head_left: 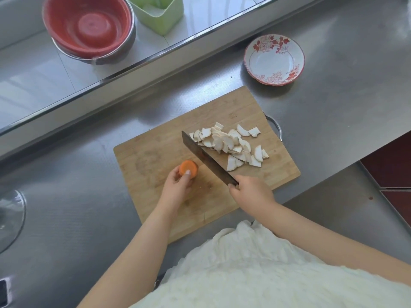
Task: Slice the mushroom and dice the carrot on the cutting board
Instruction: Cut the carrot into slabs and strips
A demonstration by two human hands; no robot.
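Carrot (pixel 188 168) stump stood upright on wooden cutting board (pixel 155 150), gripped by curled left hand (pixel 178 186). Cleaver (pixel 206 157) clasped in right hand (pixel 250 190), blade between carrot and mushroom slices (pixel 231 146) heaped right. Steel counter (pixel 333 107) beneath; floral bowl (pixel 274 60) far right, red bowl (pixel 89 27) far left. Cleaver handle hidden inside fist.

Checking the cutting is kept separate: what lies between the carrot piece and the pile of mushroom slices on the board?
In the head view, the knife blade, held by the right hand, lies between carrot and mushroom slices.
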